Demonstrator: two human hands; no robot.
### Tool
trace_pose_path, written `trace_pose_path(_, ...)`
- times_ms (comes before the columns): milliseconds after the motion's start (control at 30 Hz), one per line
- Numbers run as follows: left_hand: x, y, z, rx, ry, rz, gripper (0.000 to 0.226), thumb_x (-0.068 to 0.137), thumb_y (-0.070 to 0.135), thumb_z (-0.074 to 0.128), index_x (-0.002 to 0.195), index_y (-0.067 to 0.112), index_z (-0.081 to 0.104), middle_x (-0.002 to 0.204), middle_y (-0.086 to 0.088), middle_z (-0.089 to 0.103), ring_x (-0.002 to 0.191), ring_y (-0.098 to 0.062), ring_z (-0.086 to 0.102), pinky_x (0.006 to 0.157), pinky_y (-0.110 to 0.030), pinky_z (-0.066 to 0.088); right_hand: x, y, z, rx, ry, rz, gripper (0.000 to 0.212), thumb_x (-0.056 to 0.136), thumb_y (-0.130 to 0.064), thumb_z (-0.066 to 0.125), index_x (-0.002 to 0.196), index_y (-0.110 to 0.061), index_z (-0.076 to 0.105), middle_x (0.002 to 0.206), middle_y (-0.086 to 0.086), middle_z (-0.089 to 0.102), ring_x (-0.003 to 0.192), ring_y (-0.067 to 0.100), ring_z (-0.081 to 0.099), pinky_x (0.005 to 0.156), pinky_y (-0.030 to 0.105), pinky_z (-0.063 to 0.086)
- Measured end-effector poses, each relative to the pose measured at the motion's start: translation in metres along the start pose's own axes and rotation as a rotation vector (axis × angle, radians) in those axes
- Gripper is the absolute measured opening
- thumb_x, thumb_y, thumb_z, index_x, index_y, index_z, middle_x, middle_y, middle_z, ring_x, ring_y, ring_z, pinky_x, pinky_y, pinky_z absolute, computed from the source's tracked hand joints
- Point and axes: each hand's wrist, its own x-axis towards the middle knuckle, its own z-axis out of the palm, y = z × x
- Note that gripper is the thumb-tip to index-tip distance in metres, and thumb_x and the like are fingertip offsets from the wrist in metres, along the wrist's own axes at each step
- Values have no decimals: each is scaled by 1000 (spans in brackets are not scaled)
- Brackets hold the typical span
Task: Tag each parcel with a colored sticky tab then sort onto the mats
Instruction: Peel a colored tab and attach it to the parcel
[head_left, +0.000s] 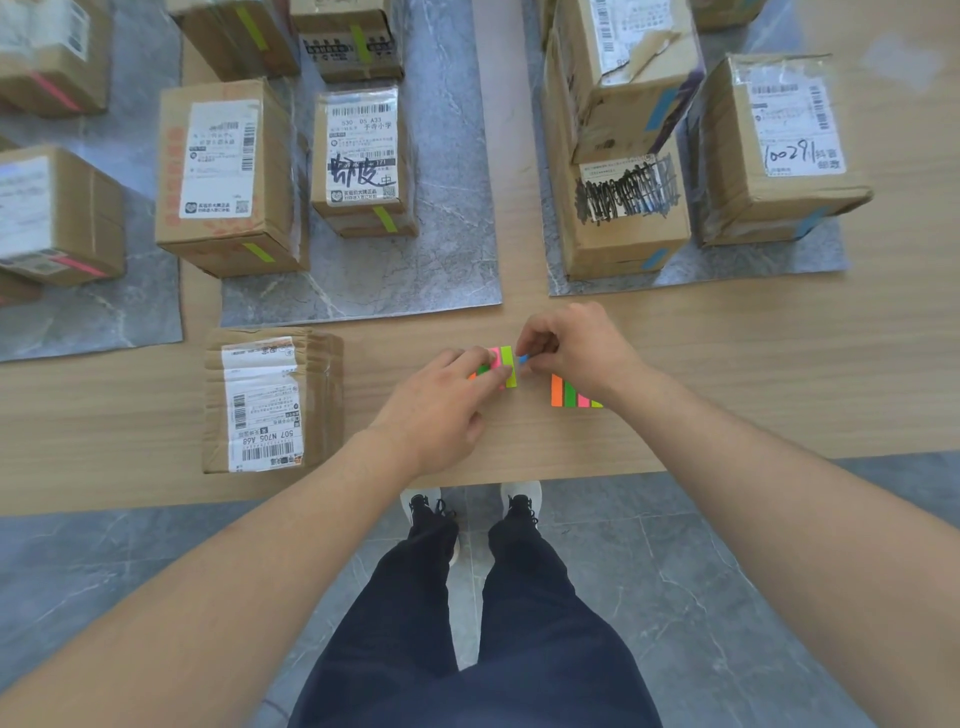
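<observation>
Mid-frame, the left hand (441, 410) is pressing the sticky tab pad (506, 364) down while the right hand (576, 353) is pinching a blue tab (523, 358); peeling slowly seems best. The untagged parcel (270, 400) is lying at centre left.

The left hand (441, 400) covers much of one tab pad (507, 364); the right hand (576, 348) hides a corner of the second pad (567, 393) and most of a blue tab (523, 358). Boxes (348, 41) along the top and left edges are cropped. Label print (262, 400) is mostly too small to read.
</observation>
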Motion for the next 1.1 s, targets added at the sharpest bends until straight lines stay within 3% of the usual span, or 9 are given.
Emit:
trace_pose_path(100,2,-4,3,25,-14,15,70,84,19,53,151,33,36,142,-1,39,124,-25,40,88,-44,54,0,0,-1,-8,-22,0,24,69,-3,87,86,-18,78,73,-8,68,67,1,62,64,10,44)
trace_pose_path(267,3,-2,0,114,-39,33,69,87,22,53,149,42,33,148,-2,32,129,-25,34,85,-38,55,1,2,-2,-17,-65,-5,27,67,-7,92,87,-16,78,69,-16,63,65,-8,57,61,5,40)
trace_pose_path(433,4,1,-2,187,-37,47,68,89,24,52,151,42,30,152,-3,29,131,-26,34,85,-36,51,1,5,-4,-6,-24,-51,23,73,-4,87,94,-12,81,79,-4,72,74,5,63,67,5,43)
trace_pose_path(600,4,2,3,174,-24,28,71,85,22,54,149,41,32,151,-6,30,130,-29,34,86,-44,56,-3,7,2,133,117,-24,24,84,-1,77,103,-15,77,83,-1,73,77,6,65,73,11,47)
trace_pose_path(667,3,4,5,175,-30,8,71,86,22,53,150,41,29,152,-5,28,132,-28,31,85,-45,56,-6,6,5,193,231,6,21,87,-2,74,103,-16,74,81,-4,69,75,0,62,75,14,48)
trace_pose_path(867,3,11,6,165,-30,-5,68,90,24,50,152,40,28,154,-4,24,134,-27,27,85,-44,56,-11,-8,5,331,612,29,10,88,-5,71,95,-12,71,83,0,70,72,10,64,70,23,53)
trace_pose_path(1033,10,16,-1,122,-5,-20,56,91,29,51,145,37,41,142,-2,36,123,-27,40,91,-40,50,-19,-19,5,434,636,9,10,85,-8,77,91,-14,71,81,-4,71,69,8,68,71,26,58)
trace_pose_path(1100,15,20,-5,-103,74,-101,49,91,26,54,140,30,52,132,-3,48,112,-27,50,93,-40,48,-24,-25,4,475,624,-16,13,84,-6,78,89,-14,70,79,-4,71,67,5,67,70,21,56)
